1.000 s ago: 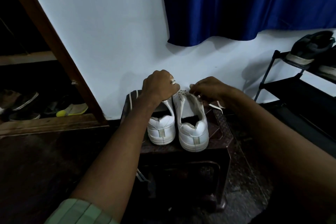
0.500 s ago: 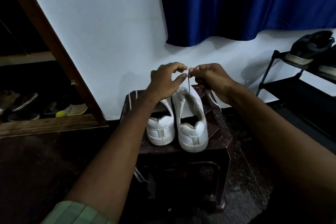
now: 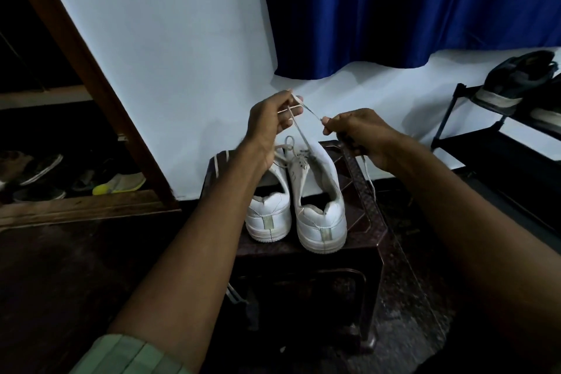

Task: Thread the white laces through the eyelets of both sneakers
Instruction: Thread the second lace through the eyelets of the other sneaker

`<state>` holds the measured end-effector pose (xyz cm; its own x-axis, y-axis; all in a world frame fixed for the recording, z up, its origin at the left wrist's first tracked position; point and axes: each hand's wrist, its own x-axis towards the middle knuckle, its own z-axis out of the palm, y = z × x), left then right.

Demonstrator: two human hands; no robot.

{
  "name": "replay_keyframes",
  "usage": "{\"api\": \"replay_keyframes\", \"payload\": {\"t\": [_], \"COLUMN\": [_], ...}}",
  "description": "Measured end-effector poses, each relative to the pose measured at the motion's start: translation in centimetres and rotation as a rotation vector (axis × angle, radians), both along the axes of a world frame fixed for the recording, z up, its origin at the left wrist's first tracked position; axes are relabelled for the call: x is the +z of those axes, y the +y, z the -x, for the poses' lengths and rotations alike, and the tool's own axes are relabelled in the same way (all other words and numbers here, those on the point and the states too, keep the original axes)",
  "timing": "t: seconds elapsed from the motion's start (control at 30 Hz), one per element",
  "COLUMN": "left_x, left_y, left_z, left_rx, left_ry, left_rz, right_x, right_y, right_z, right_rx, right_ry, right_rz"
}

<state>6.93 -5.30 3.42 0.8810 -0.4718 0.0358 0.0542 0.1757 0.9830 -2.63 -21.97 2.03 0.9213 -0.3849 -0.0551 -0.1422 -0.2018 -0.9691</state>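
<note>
The scene is dim overall, with a cool bluish cast. The white wall [image 3: 170, 48] from ten to twelve o'clock is the brightest area, evenly lit without glare. Soft shadows fall on it below the blue curtain [image 3: 409, 6] and behind the left hand [image 3: 268, 121]. The floor [image 3: 57, 276] at eight o'clock and the lower right corner sink into near black, with visible noise and little detail. The white sneakers [image 3: 318, 212] at centre stand out pale against the dark counter [image 3: 368, 222]. Wide-angle distortion bends the wooden frame [image 3: 91, 70] at ten o'clock, and the forearms look stretched toward the bottom edge. Focus is slightly soft throughout.
</note>
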Motion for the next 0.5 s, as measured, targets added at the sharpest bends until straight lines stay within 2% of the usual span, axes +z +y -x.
{"api": "replay_keyframes", "payload": {"t": [0.1, 0.13, 0.23, 0.27, 0.37, 0.43, 0.5], "left_x": [-0.2, -0.4, -1.6, -2.1, -3.1, -3.5, -3.4], "left_y": [-0.1, -0.1, 0.0, 0.1, 0.2, 0.1, 0.1], "left_z": [0.2, 0.2, -0.3, -0.4, -0.5, -1.0, -1.6], "left_rx": [-0.091, -0.059, 0.091, 0.097, 0.022, 0.065, 0.107], "left_ry": [0.091, 0.008, -0.500, -0.596, -0.683, -0.751, -0.788], "left_rz": [0.061, -0.022, -0.532, -0.653, -0.788, -0.839, -0.914], "right_x": [-0.4, -0.5, -0.3, -0.3, -0.3, -0.4, -0.4], "right_y": [0.5, 0.7, 0.5, 0.2, -1.2, -2.1, -2.3], "right_z": [0.0, 0.0, 0.0, -0.1, -0.3, -0.4, -0.5], "right_rx": [-0.004, -0.005, -0.117, -0.195, -0.342, -0.317, -0.294], "right_ry": [0.061, 0.080, 0.074, 0.051, -0.040, -0.112, -0.153], "right_rz": [0.059, 0.061, -0.009, -0.057, -0.277, -0.446, -0.494]}}
